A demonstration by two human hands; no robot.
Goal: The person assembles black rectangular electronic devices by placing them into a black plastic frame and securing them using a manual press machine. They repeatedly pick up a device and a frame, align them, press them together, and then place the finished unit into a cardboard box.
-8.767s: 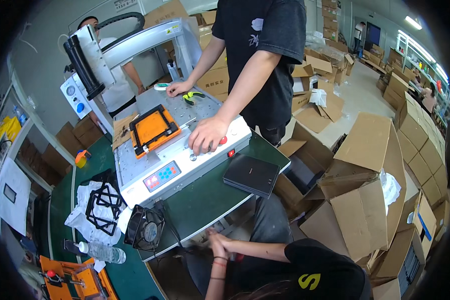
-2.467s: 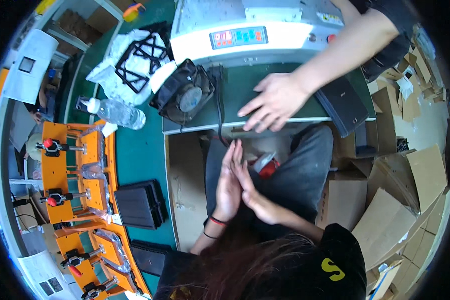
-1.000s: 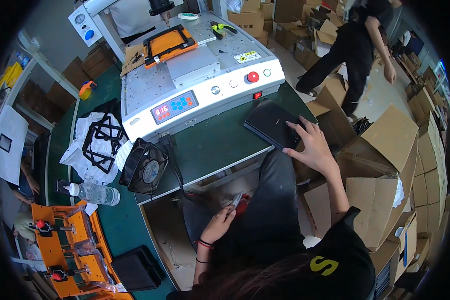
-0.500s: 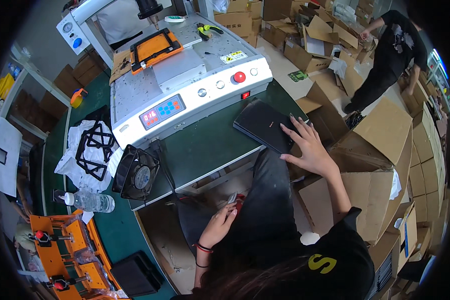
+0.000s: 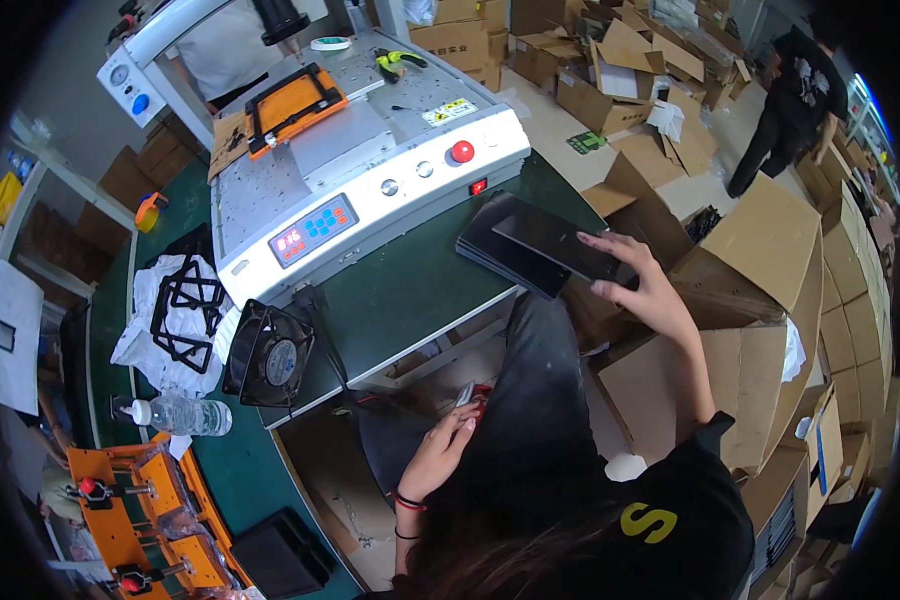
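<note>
With thumb and fingers, my right hand (image 5: 650,287) grips one end of a thin, flat black panel (image 5: 545,238), tilted over a stack of similar black panels (image 5: 490,262) at the corner of the green table (image 5: 400,300). The lifted panel sits askew on or just above that stack; I cannot tell whether they touch. Low beside my thigh, my left hand (image 5: 438,455) is closed around a small silver-and-red tool (image 5: 467,396), whose kind is mostly hidden by the fingers.
A white press machine (image 5: 390,185) carries an orange fixture (image 5: 295,105) and yellow-green pliers (image 5: 398,64). At left are a black fan (image 5: 270,355), black frames (image 5: 185,310), a water bottle (image 5: 185,413) and an orange clamp jig (image 5: 120,510). Open cartons (image 5: 735,265) crowd my right; another person (image 5: 795,100) stands beyond.
My right hand, earlier lying spread on the stack, now grips the top panel and has shifted it rightward and up. The left hand has hardly moved. The far person is now more upright.
</note>
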